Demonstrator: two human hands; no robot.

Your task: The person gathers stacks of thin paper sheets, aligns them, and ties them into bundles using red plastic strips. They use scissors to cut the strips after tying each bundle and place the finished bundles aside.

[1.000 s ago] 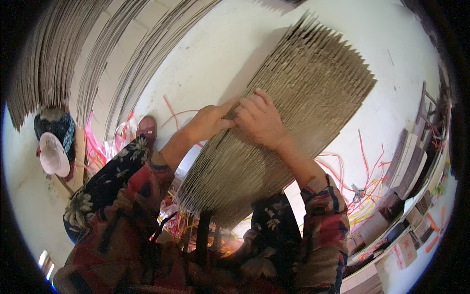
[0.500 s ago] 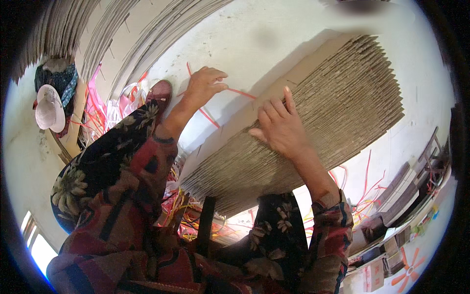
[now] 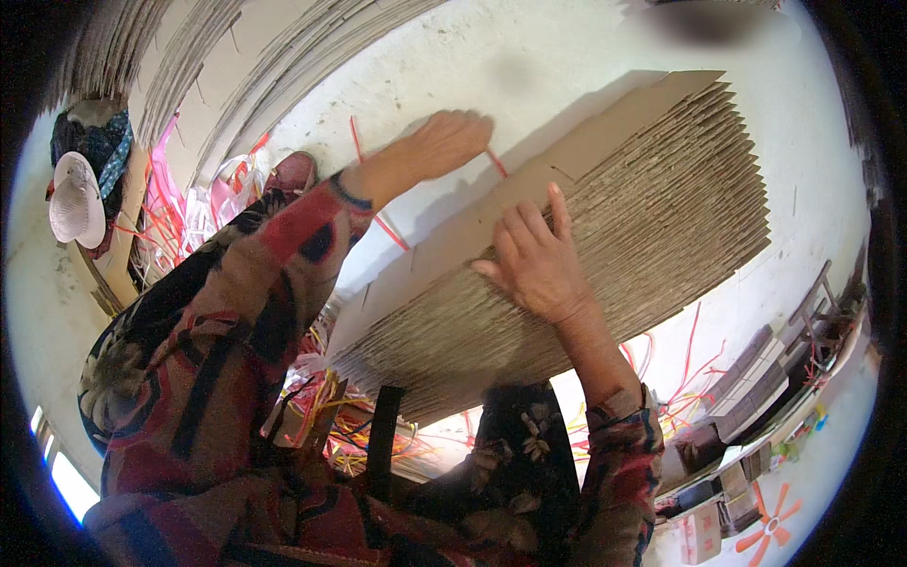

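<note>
A thick stack of flat brown cardboard sheets (image 3: 661, 217) lies slanted in front of me on a pale floor. My right hand (image 3: 534, 263) presses flat on its top edge with the fingers spread. Beyond the stack's far side, my left hand (image 3: 444, 142) is closed around a thin red plastic strap (image 3: 389, 232). The strap runs from that hand along the top sheet of the stack. Both my arms wear patterned red and dark floral sleeves.
More stacks of cardboard sheets (image 3: 255, 66) fan out at the upper left. A tangle of pink and red straps (image 3: 179, 213) lies at the left beside a white hat (image 3: 76, 200) and a shoe (image 3: 293, 173). Small boxes (image 3: 701, 531) and loose red straps (image 3: 694, 392) sit at the lower right.
My left hand has left the top of the stack and reached past its far side onto the red strap. The stack now lies flatter and further right. My right hand stays on it.
</note>
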